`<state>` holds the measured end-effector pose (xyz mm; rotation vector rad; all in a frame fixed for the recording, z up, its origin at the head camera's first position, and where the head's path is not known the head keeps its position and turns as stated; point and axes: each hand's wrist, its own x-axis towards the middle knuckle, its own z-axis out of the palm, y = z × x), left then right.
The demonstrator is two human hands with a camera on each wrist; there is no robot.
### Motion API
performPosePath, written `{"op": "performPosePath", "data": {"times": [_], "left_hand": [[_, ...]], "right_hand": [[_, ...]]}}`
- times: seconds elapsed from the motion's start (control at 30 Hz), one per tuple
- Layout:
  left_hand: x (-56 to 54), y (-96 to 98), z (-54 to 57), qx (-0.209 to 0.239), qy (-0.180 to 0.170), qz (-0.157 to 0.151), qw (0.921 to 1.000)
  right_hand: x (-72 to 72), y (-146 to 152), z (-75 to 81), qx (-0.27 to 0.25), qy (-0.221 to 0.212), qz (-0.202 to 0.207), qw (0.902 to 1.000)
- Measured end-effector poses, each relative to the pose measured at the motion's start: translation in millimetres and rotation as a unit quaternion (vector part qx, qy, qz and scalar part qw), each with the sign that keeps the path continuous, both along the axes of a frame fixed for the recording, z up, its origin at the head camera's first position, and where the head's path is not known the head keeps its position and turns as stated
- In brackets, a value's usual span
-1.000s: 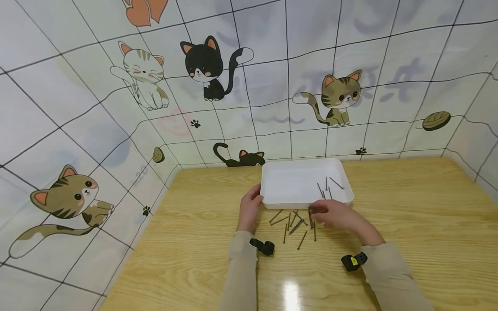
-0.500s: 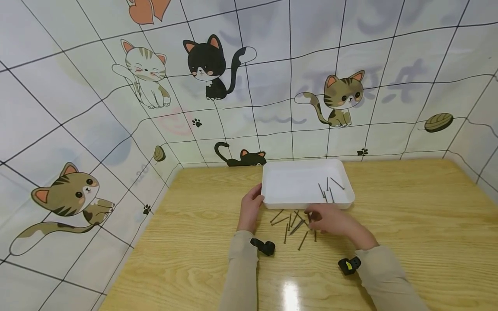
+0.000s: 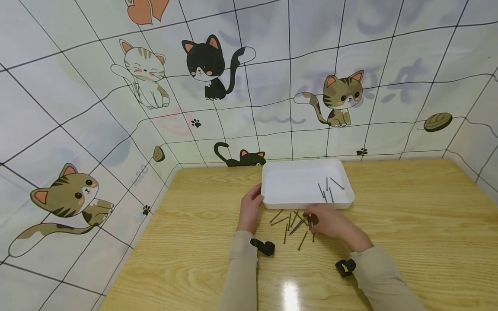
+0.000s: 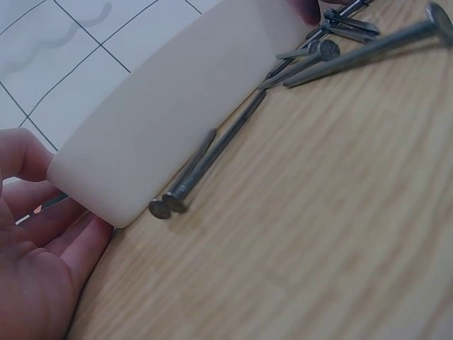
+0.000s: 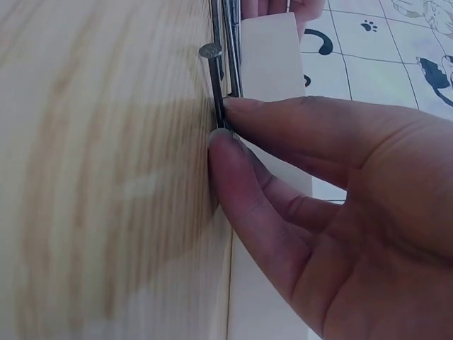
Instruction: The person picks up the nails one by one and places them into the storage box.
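A white rectangular tray [image 3: 289, 183] stands near the back of the table, with several nails [image 3: 336, 183] lying in its right part. My left hand [image 3: 250, 209] grips the tray's front left corner; in the left wrist view its fingers wrap the end wall. In front of the tray lies a loose group of steel nails [image 3: 296, 227]. My right hand [image 3: 332, 222] is low over the right side of that group. The right wrist view has its thumb and fingertips pinching the shaft of a nail [image 5: 216, 81], whose flat head sticks out beyond them.
The wooden table [image 3: 194, 259] meets a cat-print wall covering [image 3: 268, 95] just behind the tray. Another nail [image 3: 302, 240] lies nearest the table's front. Camera mounts [image 3: 263, 247] sit on both wrists.
My right hand has drawn slightly left and closed in on the nails, and the frontmost nail under it has shifted a little. The left hand and the tray stay put.
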<state>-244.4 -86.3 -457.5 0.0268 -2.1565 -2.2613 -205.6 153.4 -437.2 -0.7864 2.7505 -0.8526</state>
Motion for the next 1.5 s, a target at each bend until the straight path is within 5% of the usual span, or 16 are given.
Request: {"op": "performPosePath", "data": {"times": [0.7,1.3,1.5], "left_hand": [[-2.5,-0.5,-1.3,0.002,0.000,0.003,1.0000],[-1.1,0.2,0.7,0.004,-0.003,0.000,1.0000],[-8.7,-1.2,-9.8,0.013,-0.005,-0.001,0.9999]], "right_hand": [[5.0,-3.5,6.3,0.041,-0.008,-0.057,0.9975],[13.6,-7.4,8.6,0.079,0.028,-0.095,0.9920],[15.8,-9.4,9.6,0.103,0.035,-0.109,0.9880]]}}
